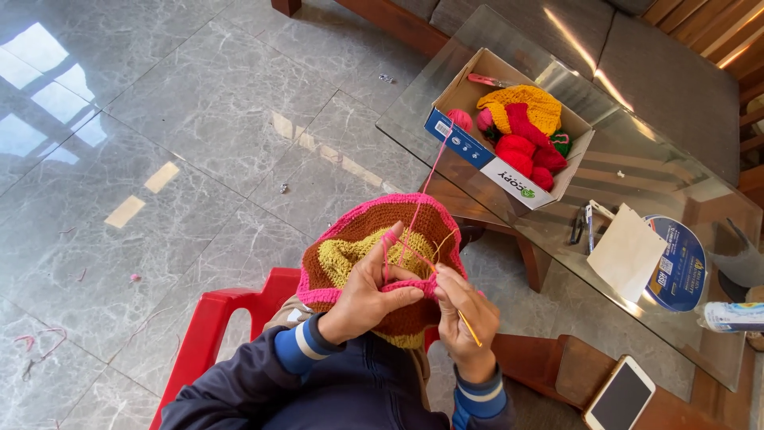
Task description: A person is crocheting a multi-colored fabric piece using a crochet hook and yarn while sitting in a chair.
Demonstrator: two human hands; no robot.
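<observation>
My left hand (368,288) grips the pink edge of a round crocheted piece (358,239) banded in pink, brown and yellow-green, with pink yarn looped over its raised forefinger. My right hand (464,312) pinches a thin yellow crochet hook (469,328) at the same pink edge, right beside the left hand. A pink yarn strand (430,171) runs up from the work to a pink ball (459,119) in an open cardboard box (465,143) on the glass table.
The box holds several red, pink and yellow yarn items and sits on a glass table (637,151), with pens, a card and a round blue disc. A phone (621,394) lies at lower right. A red plastic chair (215,326) stands below me on grey marble floor (159,159).
</observation>
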